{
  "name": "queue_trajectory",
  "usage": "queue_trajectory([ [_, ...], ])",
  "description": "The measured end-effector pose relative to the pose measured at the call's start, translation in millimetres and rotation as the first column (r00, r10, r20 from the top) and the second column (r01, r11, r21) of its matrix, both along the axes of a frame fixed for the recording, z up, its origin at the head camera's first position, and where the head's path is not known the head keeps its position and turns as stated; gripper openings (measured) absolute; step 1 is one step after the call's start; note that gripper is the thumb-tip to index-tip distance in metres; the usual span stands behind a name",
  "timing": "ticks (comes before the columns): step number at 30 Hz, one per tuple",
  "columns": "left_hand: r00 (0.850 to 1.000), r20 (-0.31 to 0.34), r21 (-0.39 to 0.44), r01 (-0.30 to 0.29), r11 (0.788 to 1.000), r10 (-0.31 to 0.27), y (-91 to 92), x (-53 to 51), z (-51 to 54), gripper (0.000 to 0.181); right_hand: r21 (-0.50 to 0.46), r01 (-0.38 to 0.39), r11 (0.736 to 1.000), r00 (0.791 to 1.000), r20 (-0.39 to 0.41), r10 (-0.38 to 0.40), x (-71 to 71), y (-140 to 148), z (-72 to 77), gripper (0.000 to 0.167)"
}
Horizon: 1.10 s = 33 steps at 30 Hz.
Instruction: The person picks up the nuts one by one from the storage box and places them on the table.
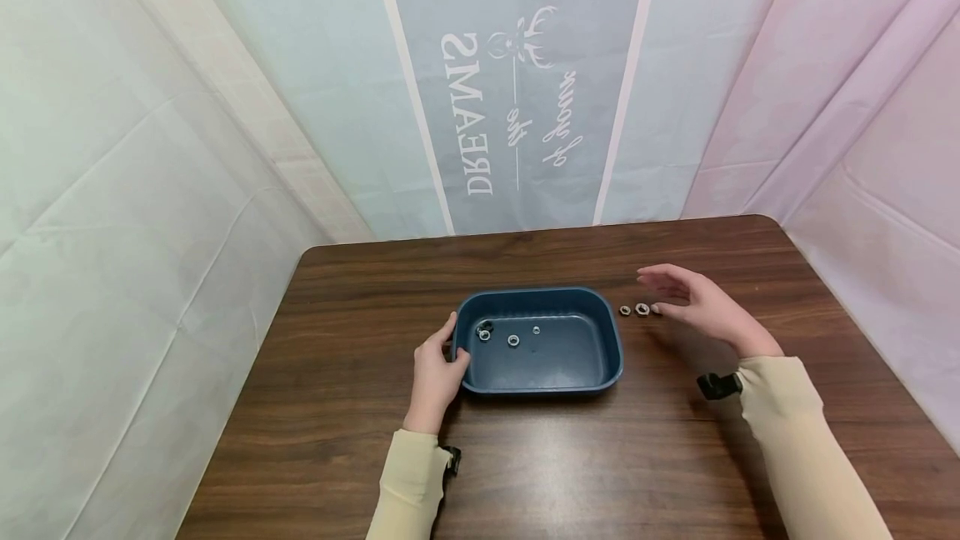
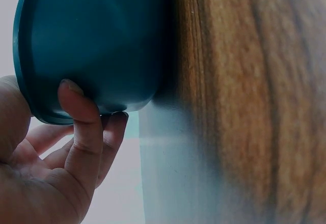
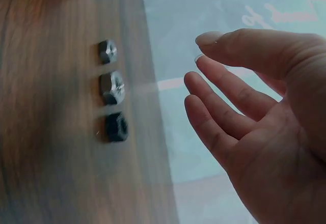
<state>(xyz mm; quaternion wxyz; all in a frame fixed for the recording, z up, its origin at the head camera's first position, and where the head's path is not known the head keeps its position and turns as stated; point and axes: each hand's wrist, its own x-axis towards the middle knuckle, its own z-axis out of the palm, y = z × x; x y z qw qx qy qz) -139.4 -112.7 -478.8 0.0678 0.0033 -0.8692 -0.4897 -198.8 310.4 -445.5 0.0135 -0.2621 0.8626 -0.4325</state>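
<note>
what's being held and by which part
The left hand holds the blue tray by its left end, at the rim; the right hand holds nothing.

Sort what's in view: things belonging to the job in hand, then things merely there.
In the job:
blue tray, held by the left hand
nuts in the tray
three nuts in a row, near the right hand

Merely there:
wooden table
printed backdrop
wrist devices
</note>
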Motion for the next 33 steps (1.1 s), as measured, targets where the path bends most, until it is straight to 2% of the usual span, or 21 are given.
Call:
queue_trajectory([
  [8, 1.0, -0.001, -0.003, -0.002, 1.0, 0.002, -0.2, 0.1, -1.0, 0.061, -0.017, 0.011, 1.0, 0.999, 0.033, -0.011, 2.3, -18, 13.7, 0.055],
  [13, 1.0, 0.001, -0.001, -0.001, 1.0, 0.001, 0.0, -0.3, -1.1, 0.061, -0.031, -0.041, 0.999, 0.999, 0.025, 0.042, 3.6, -30, 22.9, 0.056],
  [20, 1.0, -0.001, 0.003, -0.004, 1.0, 0.004, -0.2, 0.4, -1.6, 0.06, 0.0, -0.116, 0.993, 0.993, -0.012, 0.116, 2.3, -47, 34.4, 0.057],
  [33, 1.0, -0.004, 0.001, -0.006, 1.0, 0.006, 0.4, 0.0, -1.9, 0.06, 0.019, -0.179, 0.984, 0.984, 0.015, 0.178, -4.3, -78, 49.2, 0.056],
])
